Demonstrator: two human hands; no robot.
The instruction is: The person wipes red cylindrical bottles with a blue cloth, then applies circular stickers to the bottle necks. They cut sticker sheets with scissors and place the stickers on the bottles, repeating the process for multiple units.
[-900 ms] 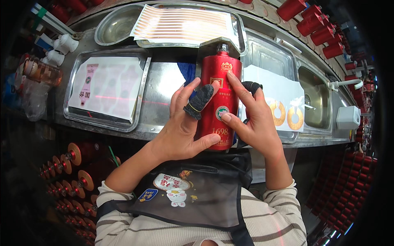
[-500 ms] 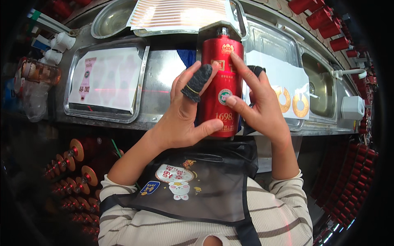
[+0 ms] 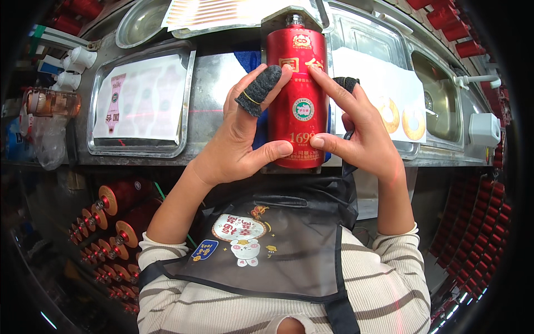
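A red bottle point(image 3: 300, 125) with gold lettering and a round green-and-white emblem lies on a metal holder point(image 3: 312, 21), its clear neck pointing away from me. From the left side, my left hand point(image 3: 233, 139) grips it, the thumb on its lower part and the index fingertip higher up. My right hand point(image 3: 367, 145) closes on its right side, thumb low and index finger stretched up to the gold lettering. Dark finger cots cover one finger of the left hand point(image 3: 260, 91) and one of the right. My other fingers are partly hidden beside the bottle.
Left on the steel counter sits a tray point(image 3: 90, 119) with a sheet of pink labels point(image 3: 147, 103). To the right lie a white sheet point(image 3: 364, 72) with gold ring stickers point(image 3: 413, 123) and a sink point(image 3: 445, 133). Red bottles point(image 3: 125, 195) stand at lower left; more fill the right.
My hands still frame the bottle, with the fingers shifted slightly over its face. The whole view has moved a little; the bottle's large gold lettering is now more exposed.
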